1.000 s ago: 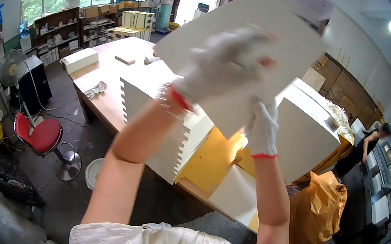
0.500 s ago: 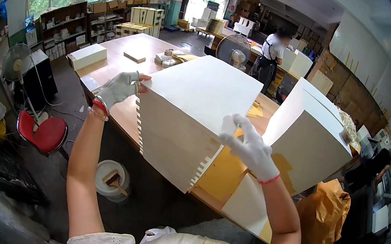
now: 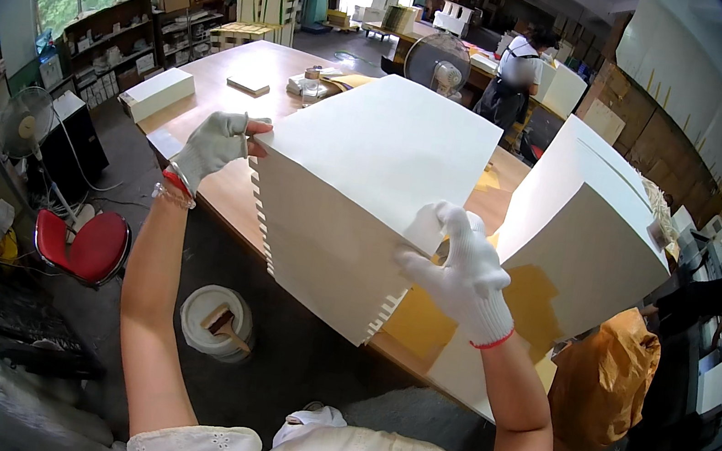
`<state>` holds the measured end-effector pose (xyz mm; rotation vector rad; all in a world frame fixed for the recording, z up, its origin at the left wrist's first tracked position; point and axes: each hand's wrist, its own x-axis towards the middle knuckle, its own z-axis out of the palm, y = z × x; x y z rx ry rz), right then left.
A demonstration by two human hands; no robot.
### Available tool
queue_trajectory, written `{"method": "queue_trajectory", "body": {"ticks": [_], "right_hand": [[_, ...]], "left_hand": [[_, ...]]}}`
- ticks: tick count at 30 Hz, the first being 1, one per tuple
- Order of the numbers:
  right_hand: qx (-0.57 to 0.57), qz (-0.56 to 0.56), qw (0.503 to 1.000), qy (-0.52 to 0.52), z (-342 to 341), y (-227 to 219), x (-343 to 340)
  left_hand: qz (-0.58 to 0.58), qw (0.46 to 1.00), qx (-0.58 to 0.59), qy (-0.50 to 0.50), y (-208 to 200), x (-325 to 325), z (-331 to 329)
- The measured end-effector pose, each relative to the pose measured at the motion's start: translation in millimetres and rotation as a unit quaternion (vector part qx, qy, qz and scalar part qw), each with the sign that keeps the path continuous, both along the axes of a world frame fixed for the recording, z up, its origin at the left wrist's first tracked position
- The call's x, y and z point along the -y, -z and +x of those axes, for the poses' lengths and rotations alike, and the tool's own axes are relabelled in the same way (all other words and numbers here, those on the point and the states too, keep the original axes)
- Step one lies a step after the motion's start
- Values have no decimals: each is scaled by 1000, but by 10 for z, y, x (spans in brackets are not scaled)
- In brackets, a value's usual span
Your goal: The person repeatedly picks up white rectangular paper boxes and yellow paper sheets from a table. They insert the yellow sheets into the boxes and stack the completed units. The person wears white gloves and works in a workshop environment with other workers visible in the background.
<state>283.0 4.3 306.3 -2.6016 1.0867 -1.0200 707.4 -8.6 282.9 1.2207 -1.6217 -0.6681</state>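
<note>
White stack (image 3: 350,201) (tall) between 2 hands' (image 3: 213,148) (image 3: 463,272) fingers (image 3: 258,127).

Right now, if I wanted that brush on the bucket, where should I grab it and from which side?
Probably by its pale handle, coming from the near right: the brush lies slanted on the bucket, handle pointing that way, wide bristle end pointing away.
</note>
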Motion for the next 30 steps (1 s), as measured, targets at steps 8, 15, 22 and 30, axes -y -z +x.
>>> {"method": "queue_trajectory", "body": {"ticks": [8,15,22,30], "right_hand": [[38,-73,996,-24,11,89,24],[25,-129,991,-4,-56,230,74],[319,74,943,-54,-947,1025,-396],[670,289,556,399,-3574,3349,-1628]], "left_hand": [[36,995,78,-43,-268,-73,-48],[60,987,129,-76,-364,-132,-187],[-176,897,167,-370,54,-604,-252],[-16,971,81,223,1414,-775,-5054]]}}
